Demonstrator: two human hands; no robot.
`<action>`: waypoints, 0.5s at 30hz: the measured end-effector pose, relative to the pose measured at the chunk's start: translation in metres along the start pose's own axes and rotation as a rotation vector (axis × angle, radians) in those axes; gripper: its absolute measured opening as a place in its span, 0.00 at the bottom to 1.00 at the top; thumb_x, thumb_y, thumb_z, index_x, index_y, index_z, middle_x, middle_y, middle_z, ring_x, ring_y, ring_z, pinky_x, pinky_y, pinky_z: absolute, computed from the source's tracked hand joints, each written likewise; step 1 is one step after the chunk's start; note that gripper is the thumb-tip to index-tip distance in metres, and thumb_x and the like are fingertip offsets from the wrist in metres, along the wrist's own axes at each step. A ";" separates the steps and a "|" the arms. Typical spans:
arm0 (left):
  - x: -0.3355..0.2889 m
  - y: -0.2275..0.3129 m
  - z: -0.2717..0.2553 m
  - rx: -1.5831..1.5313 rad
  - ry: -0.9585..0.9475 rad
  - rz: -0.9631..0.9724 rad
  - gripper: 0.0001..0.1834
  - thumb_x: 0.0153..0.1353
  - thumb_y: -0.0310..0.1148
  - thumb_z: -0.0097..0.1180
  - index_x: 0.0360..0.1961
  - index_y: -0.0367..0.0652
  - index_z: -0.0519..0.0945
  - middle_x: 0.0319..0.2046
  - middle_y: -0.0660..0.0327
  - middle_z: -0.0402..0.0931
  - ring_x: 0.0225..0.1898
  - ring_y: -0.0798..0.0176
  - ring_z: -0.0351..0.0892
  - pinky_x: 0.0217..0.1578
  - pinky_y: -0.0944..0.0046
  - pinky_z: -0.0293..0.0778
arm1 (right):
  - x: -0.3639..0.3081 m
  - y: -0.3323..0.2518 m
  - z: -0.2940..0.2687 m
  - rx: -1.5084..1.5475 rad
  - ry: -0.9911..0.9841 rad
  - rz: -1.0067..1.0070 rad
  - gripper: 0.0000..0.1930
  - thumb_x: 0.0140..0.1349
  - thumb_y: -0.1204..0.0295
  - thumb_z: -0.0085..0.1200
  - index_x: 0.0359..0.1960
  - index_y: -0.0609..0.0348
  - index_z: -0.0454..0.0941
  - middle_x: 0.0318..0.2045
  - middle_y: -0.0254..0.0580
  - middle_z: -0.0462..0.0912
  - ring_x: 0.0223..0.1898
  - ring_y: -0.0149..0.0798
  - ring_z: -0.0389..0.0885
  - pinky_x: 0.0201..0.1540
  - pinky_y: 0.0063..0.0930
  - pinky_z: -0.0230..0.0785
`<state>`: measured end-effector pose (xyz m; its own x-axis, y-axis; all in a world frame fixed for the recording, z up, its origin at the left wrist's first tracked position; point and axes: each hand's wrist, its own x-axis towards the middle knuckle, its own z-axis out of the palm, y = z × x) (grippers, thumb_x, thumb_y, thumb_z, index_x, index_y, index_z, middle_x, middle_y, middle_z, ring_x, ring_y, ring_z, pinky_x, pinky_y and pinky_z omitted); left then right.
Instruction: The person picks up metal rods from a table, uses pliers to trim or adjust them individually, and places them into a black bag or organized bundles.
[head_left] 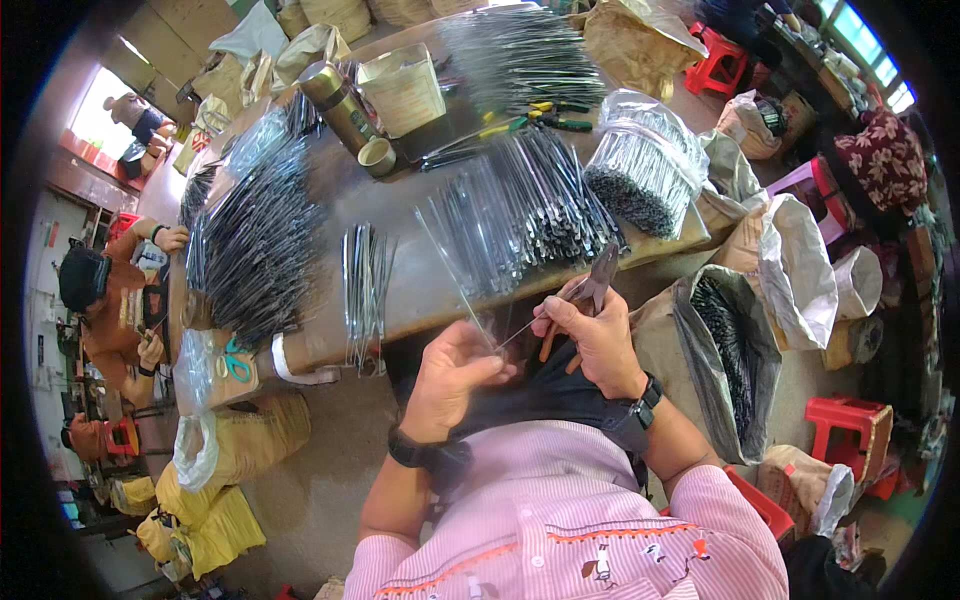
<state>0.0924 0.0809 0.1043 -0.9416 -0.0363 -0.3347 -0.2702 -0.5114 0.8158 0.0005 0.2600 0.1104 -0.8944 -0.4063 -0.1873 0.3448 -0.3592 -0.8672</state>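
Observation:
In front of my lap, my left hand [452,375] pinches a long thin metal rod [455,272], which slants up over the table edge. My right hand [600,340] grips a pair of pliers [601,277] with orange handles, its jaws pointing up and away. Between my right thumb and forefinger there is also a thin wire end, reaching toward my left fingertips; motion blur hides whether it belongs to the same rod. Just beyond my hands lies a thick row of similar rods [540,195] at the table's near edge. A smaller bunch of rods [365,285] lies to the left.
On the table [400,225] are a large rod heap [255,240], a plastic-wrapped bundle [648,165], a thermos [338,105], a paper container [402,90] and green-handled pliers [565,122]. A sack of dark rods [725,350] stands at my right. Another person [115,300] sits at the left.

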 end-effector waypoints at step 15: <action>-0.004 -0.001 -0.006 0.010 0.009 0.102 0.09 0.53 0.17 0.57 0.35 0.39 0.74 0.30 0.58 0.79 0.31 0.61 0.82 0.34 0.67 0.80 | -0.003 0.002 0.011 -0.176 -0.017 -0.051 0.05 0.58 0.77 0.56 0.32 0.63 0.72 0.28 0.46 0.81 0.28 0.32 0.80 0.27 0.23 0.74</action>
<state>0.0973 0.0763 0.1021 -0.9626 -0.0954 -0.2537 -0.1750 -0.4960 0.8505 0.0075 0.2514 0.1142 -0.9039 -0.4061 -0.1343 0.2425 -0.2280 -0.9430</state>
